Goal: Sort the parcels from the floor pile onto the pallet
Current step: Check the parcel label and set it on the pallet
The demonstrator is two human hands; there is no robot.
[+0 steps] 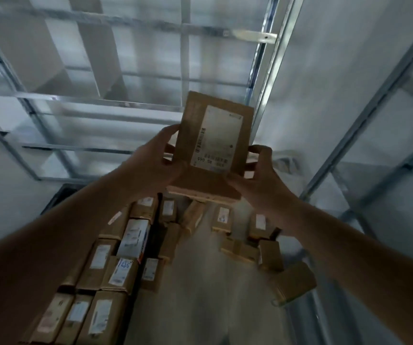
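Both hands grip one cardboard parcel [214, 138] at chest height: left hand [161, 163] clasps its left edge, right hand [257, 175] its lower right corner. Label faces camera. Stacked parcels [115, 267] lie below the hands.

Metal shelving frame [105, 100] ahead of me and to my left, translucent panels behind it. Another metal upright [364, 125] on my right. All blurry.
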